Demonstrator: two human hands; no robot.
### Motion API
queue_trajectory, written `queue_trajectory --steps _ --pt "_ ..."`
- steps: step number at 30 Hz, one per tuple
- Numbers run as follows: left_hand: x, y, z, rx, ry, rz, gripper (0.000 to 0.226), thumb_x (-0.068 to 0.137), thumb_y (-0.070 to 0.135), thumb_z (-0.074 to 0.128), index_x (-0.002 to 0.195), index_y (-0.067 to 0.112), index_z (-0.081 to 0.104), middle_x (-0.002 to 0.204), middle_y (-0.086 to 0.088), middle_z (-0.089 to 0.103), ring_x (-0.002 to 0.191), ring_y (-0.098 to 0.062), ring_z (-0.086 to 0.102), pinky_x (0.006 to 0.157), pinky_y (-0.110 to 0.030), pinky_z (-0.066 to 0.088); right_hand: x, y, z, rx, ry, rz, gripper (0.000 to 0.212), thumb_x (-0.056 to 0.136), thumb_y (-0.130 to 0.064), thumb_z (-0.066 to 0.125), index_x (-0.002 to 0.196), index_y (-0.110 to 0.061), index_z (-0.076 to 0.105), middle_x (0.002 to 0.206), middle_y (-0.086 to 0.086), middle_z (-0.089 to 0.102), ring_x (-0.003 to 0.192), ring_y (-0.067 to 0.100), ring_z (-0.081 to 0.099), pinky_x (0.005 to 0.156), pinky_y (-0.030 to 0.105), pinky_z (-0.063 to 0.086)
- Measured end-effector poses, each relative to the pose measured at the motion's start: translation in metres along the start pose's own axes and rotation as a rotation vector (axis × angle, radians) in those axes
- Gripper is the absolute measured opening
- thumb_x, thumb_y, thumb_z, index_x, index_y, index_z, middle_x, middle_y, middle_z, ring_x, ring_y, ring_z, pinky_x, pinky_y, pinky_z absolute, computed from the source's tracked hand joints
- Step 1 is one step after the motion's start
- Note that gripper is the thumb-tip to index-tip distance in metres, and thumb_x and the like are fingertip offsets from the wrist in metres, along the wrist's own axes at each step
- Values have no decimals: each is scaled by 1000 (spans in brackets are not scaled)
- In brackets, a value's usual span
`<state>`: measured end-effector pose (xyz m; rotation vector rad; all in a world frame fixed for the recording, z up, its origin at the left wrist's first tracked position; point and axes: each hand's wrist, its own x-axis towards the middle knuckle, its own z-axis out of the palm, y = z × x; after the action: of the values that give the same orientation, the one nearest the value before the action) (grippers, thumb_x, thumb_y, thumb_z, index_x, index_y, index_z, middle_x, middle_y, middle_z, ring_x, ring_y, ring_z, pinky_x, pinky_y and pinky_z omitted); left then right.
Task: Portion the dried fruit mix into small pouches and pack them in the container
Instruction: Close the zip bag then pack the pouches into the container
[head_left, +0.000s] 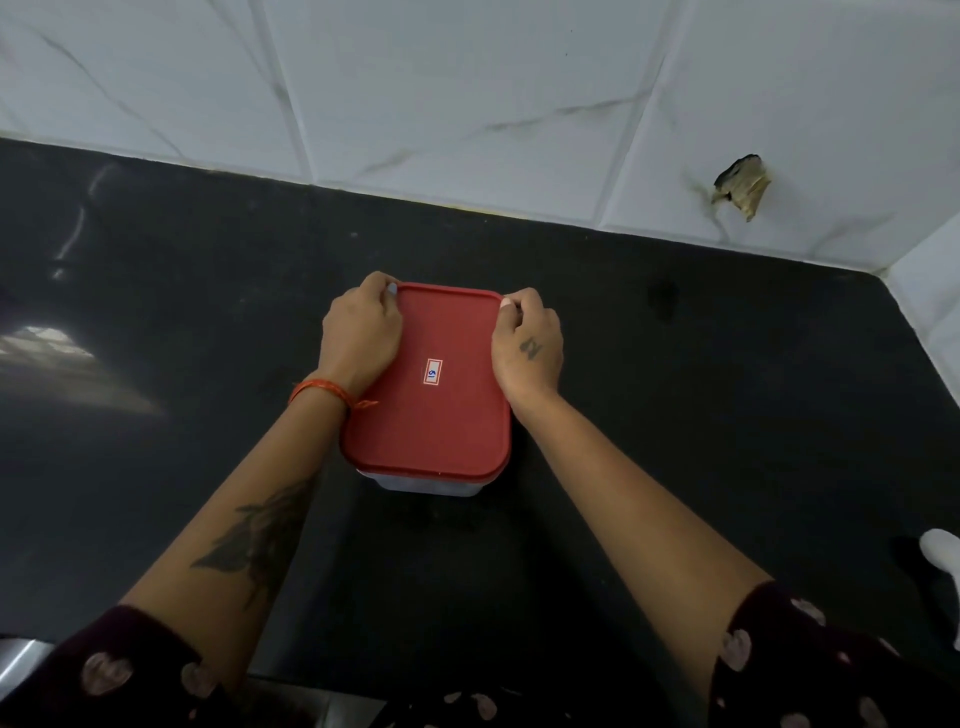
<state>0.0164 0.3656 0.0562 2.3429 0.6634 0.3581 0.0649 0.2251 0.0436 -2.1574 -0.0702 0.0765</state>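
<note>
Dark sleeves (130, 670) with a pale printed pattern fill the bottom corners of the frame, and two bare forearms run up from them toward the centre. The left forearm carries a dark tattoo, and an orange thread band (318, 391) circles the left wrist.

At centre frame stands the container (426, 482), a pale translucent tub on the black countertop (675, 415), capped by a red lid (441, 405) bearing a small label (432, 372). Only a strip of the tub wall shows below the lid's near edge; its contents cannot be seen.

The left hand (361, 335) lies over the lid's left edge, fingers curled down around the upper-left corner. The right hand (527, 345) mirrors it at the upper-right corner, fingers curled over the rim and thumb tip at the corner. Both hands grip the lid at its far corners.

White marble-look tiles (467, 93) back the counter across the top of the frame, with a broken hole (742, 186) at upper right. A white object (943, 553) is cut off at the right edge.

No pouches or fruit mix are in view. Judgement: the step in hand is working the lid, either sealing or prying it; the frame does not settle which. If sealing, the next move calls for even downward pressure around the remaining edges; if opening, a steady upward peel from the corners while the tub stays put.
</note>
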Motion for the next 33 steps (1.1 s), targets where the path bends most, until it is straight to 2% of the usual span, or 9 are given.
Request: queue_trajectory --steps 4,7,13,16,18,21,26,29,33 --pt "1 0 2 -9 8 -12 30 101 21 34 115 7 57 103 -15 64 91 -27 55 76 -31 36 1 2 0 11 16 -17 22 100 -23 36 97 -11 54 100 2 48 64 2 39 52 12 27" --pt "1 2 2 17 23 -17 30 101 22 35 115 7 57 102 -15 64 86 -25 53 74 -31 35 2 0 0 12 1 -2 22 100 -21 36 96 -11 54 102 3 49 67 6 42 54 17 30" --pt "-4 6 1 156 42 -15 33 100 23 35 121 10 57 114 -20 60 105 -38 53 82 -38 38 -4 -3 -4 -46 -12 -22 31 101 -28 33 109 -11 58 114 6 52 81 15 51 70 28 39" --pt "-9 15 0 219 102 -1 36 97 19 42 131 14 51 132 -19 47 117 -41 44 95 -47 37 -5 -3 -14 -83 -101 -13 43 101 -40 29 124 -13 54 124 7 50 100 22 55 78 30 40" --pt "-16 31 1 175 164 49 40 95 19 46 135 13 46 137 -18 43 121 -41 40 96 -49 36 -6 -3 -25 -73 -133 -22 50 100 -47 28 136 -16 45 132 8 48 115 24 52 88 33 39" --pt "-33 63 10 71 186 186 43 95 26 49 136 15 45 138 -13 44 123 -35 40 96 -42 36 -9 1 -47 -75 -73 -108 52 99 -48 31 140 -17 41 132 7 51 120 23 49 94 34 38" --pt "-64 111 44 -96 104 341 46 96 34 49 138 17 42 140 -7 45 127 -24 41 95 -26 30 -15 23 -104 -79 54 -213 49 99 -46 33 138 -19 42 133 6 50 123 20 46 99 32 38" --pt "-85 136 68 -171 52 396 49 96 37 49 140 18 39 141 -6 43 128 -21 42 97 -26 32 -22 45 -141 -117 141 -224 47 99 -44 34 138 -20 43 134 4 49 124 19 44 99 29 36" --pt "-116 172 104 -263 -38 449 53 95 38 49 142 18 35 143 -6 41 127 -21 44 101 -34 38 -37 84 -190 -172 259 -210 45 99 -42 37 136 -18 46 133 5 51 124 19 45 97 26 35"
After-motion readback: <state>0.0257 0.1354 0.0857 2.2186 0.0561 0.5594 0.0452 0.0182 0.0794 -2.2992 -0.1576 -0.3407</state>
